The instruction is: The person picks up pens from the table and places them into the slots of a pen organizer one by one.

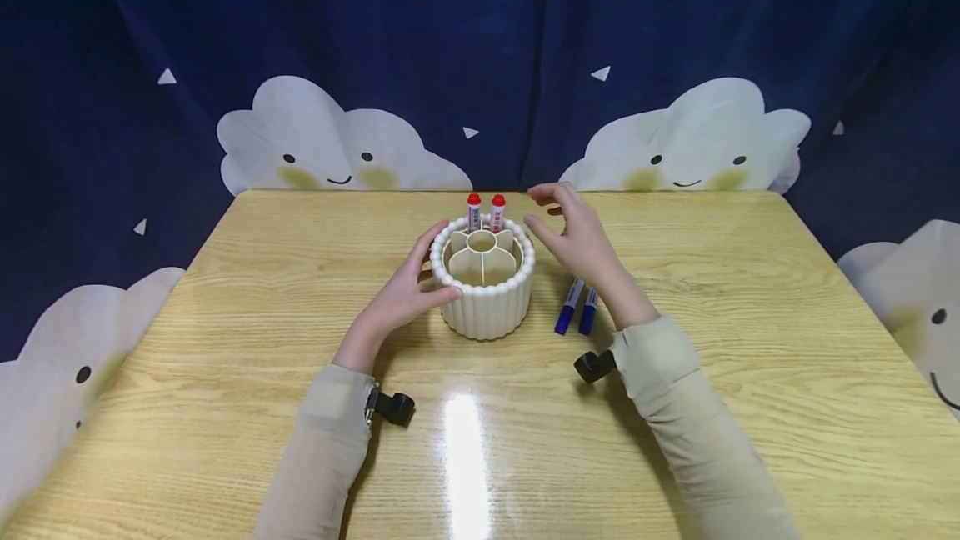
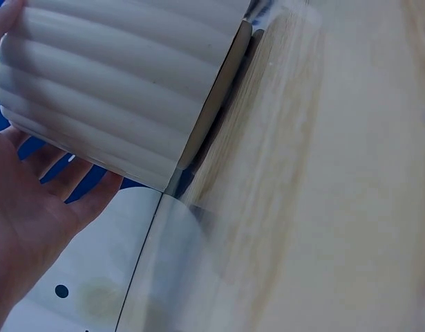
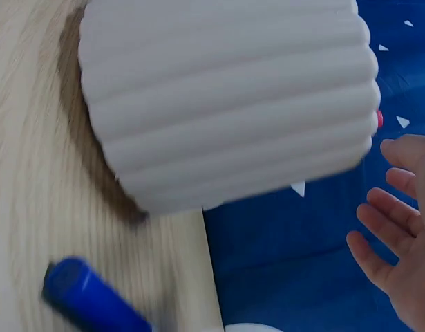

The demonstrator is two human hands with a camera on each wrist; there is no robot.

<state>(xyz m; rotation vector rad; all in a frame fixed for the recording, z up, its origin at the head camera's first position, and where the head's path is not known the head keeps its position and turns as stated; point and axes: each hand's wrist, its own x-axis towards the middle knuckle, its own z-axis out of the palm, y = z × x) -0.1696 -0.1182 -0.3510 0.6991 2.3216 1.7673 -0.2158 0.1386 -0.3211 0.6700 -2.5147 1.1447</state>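
Note:
A round cream pen holder (image 1: pixel 486 311) with ribbed sides and a beaded rim stands on the table. Two red-capped markers, one on the left (image 1: pixel 474 213) and one on the right (image 1: pixel 498 213), stand upright in its back compartments. My left hand (image 1: pixel 401 294) grips the holder's left side, thumb at the front rim and fingers round behind. To the right of the holder, my right hand (image 1: pixel 576 236) hovers apart from it with nothing in its fingers; the right wrist view shows those fingers loosely bent. Below that hand lie two blue-capped markers (image 1: pixel 569 307), partly hidden by the wrist.
The wooden table (image 1: pixel 225 373) ends at a dark blue curtain (image 1: pixel 510 48) printed with clouds and white triangles. A black wrist camera (image 1: pixel 395 408) sits on the left wrist, and a second black camera (image 1: pixel 595 367) on the right.

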